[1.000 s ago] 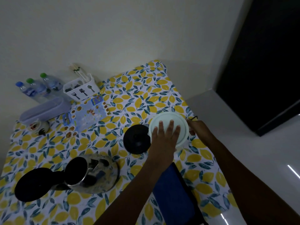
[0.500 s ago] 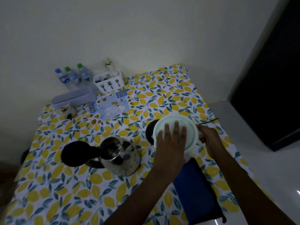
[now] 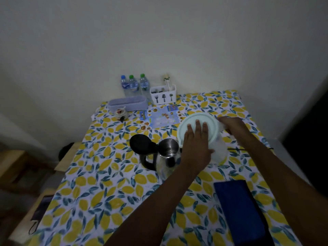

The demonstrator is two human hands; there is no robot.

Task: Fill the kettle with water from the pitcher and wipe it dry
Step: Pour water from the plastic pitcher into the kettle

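While my left hand (image 3: 196,142) lies spread on the pitcher (image 3: 197,127) lid and my right hand (image 3: 230,125) grips its handle, the spout tips at the open kettle (image 3: 167,155). Pouring looks barely begun; wiping with the cloth (image 3: 237,210) remains.

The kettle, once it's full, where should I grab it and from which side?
Probably by the black handle on the kettle's left side, coming in from the left. The loop stands clear of the steel body, while the pitcher, left hand and right hand crowd its right. The open lid hinges just above the handle, so reach in from below it.
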